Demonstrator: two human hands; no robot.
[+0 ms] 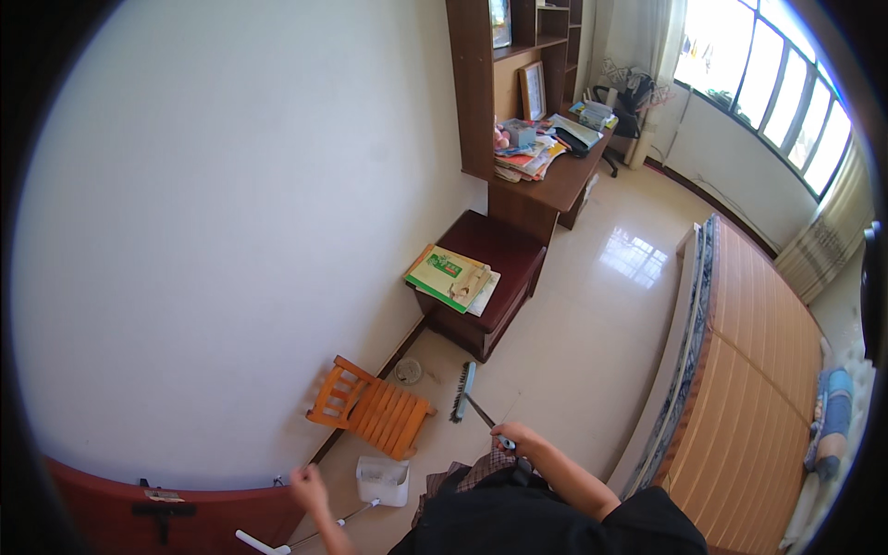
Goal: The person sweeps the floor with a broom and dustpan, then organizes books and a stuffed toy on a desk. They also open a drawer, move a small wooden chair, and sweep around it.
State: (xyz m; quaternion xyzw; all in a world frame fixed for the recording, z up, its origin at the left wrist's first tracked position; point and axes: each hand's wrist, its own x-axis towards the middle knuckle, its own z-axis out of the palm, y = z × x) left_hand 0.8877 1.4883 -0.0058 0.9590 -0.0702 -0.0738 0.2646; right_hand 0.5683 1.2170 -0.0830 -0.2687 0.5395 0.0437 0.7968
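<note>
While right hand (514, 437) grips broom (462, 392) | left hand (303, 479) closed, contents unclear

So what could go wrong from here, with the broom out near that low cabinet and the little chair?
1. The broom head sits close to the cabinet base and a small round thing on the floor; a sweep might knock either.
2. The orange chair and white bin crowd the floor by the wall, so the handle or a foot could catch them.
3. The right hand alone grips the handle; the left hand hangs free, so control may be loose.
</note>
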